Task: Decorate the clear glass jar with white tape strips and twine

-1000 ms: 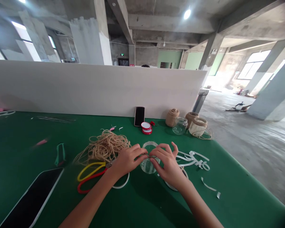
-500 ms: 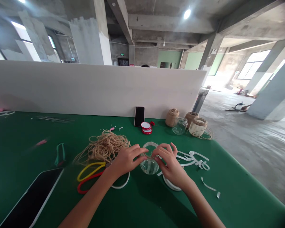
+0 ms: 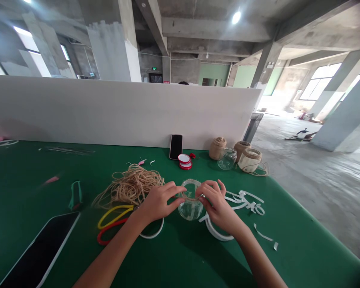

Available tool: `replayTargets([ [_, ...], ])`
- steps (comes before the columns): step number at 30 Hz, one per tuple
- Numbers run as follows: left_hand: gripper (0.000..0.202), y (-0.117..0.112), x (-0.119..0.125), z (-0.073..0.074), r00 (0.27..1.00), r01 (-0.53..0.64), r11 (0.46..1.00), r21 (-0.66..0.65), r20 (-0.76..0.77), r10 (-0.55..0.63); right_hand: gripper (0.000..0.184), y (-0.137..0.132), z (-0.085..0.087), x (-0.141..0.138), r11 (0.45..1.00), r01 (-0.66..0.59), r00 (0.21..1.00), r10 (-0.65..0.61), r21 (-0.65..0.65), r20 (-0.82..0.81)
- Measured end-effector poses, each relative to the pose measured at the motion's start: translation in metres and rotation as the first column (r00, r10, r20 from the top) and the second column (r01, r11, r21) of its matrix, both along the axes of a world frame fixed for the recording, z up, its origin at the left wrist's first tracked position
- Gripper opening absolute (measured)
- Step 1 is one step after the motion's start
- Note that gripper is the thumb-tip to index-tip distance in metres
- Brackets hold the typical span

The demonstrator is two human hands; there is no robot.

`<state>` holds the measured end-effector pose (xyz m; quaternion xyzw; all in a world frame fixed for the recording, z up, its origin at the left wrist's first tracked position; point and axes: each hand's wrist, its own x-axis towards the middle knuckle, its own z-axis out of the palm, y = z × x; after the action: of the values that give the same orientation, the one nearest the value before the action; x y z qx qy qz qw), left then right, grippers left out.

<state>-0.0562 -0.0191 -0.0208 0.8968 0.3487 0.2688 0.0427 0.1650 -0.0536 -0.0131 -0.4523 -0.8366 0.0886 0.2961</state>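
Observation:
A clear glass jar (image 3: 190, 211) stands upright on the green table, with a strand of jute twine (image 3: 192, 199) across the near side of its neck. At the jar's left side, my left hand (image 3: 160, 200) grips the neck between thumb and fingers. My right hand (image 3: 214, 199) pinches the twine at the right side of the rim; its outer fingers are raised. Left of the jar lies a loose heap of jute twine (image 3: 135, 184). Scissors with yellow and red handles (image 3: 115, 216) lie partly under my left forearm. A white tape roll (image 3: 216, 232) sits below my right hand.
Jars (image 3: 227, 159), some twine-wrapped, stand at the back right near a white partition (image 3: 117, 112). A phone (image 3: 176, 147) and red-rimmed lids (image 3: 185, 159) lie mid-back. White tape strips (image 3: 243, 200) are at right, a tablet-like device (image 3: 40, 252) at front left.
My right hand has shifted slightly right along the rim, and more of the twine at the neck shows. The jar has moved a little right. My left hand is nearly still.

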Motion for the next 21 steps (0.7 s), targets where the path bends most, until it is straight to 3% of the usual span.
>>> replayTargets([
  [13, 0.026, 0.002, 0.005, -0.001, 1.0, -0.011, 1.0, 0.019, 0.02, 0.011, 0.023, 0.0, 0.003, 0.004, 1.0, 0.009, 0.999, -0.01, 0.015, 0.042],
  [21, 0.02, 0.002, 0.009, -0.003, 0.999, 0.011, 1.0, -0.022, 0.046, -0.009, 0.01, -0.005, 0.009, -0.007, 0.994, 0.07, 0.997, -0.073, 0.088, 0.026],
])
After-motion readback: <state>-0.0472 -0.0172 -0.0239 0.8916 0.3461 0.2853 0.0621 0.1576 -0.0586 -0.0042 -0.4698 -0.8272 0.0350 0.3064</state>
